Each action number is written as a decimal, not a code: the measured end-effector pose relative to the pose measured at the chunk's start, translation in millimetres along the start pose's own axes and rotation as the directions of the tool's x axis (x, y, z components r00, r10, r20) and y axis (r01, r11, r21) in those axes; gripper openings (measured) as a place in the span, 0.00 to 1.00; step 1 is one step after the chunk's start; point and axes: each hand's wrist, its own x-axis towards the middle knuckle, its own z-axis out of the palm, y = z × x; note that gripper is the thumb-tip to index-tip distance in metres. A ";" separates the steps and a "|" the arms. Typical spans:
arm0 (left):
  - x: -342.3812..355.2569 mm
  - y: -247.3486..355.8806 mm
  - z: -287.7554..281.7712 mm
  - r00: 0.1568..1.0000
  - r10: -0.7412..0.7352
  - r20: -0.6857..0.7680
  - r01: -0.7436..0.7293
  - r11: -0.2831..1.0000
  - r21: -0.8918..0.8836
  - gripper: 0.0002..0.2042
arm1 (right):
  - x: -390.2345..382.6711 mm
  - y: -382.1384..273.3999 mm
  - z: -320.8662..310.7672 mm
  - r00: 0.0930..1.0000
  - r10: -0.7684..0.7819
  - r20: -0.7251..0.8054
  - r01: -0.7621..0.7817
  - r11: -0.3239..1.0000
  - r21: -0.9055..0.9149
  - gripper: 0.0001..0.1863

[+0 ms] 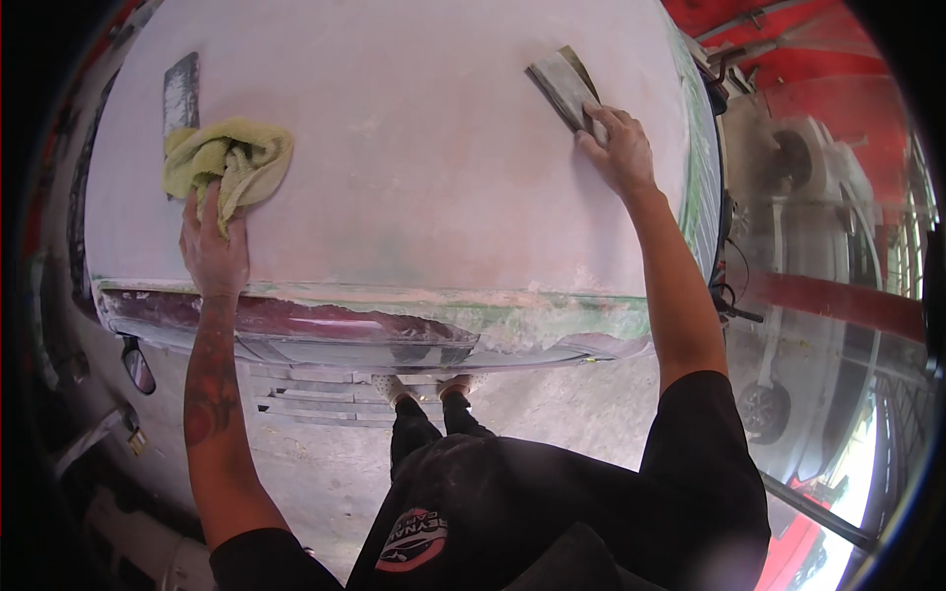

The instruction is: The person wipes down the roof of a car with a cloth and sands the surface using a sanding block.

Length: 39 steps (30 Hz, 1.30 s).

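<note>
Cloth, yellowish, crumpled, oblong block, grey, dark along one side

Auto body workshop: patchy pale vehicle panel, car wheel nearby

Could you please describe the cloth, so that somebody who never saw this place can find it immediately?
Find the broad, pale panel filling the upper middle of the picture. Toward its left side, the left hand touches the crumpled cloth. Soft yellow-green folds set it apart from the straight-edged grey strip showing just beyond it.
</note>
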 end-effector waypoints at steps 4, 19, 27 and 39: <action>-0.5 0.5 0.5 1.000 -0.007 0.002 0.007 1.000 -0.008 0.23 | 1.3 0.0 3.5 0.997 0.068 -0.035 -0.065 0.995 0.072 0.23; 1.2 1.8 0.8 1.000 -0.002 0.009 0.002 1.000 -0.016 0.24 | -2.0 2.6 1.8 0.997 -0.077 -0.017 0.075 0.994 -0.077 0.23; -3.8 -0.9 -4.7 0.999 -0.037 0.023 0.037 0.999 0.012 0.24 | -133.8 -34.5 13.9 0.942 -0.318 -0.105 0.303 0.943 -0.141 0.27; -4.4 -6.8 -3.8 0.999 -0.040 0.032 0.039 0.999 0.035 0.24 | -92.5 -53.8 26.6 0.943 -0.307 -0.126 0.302 0.951 -0.059 0.25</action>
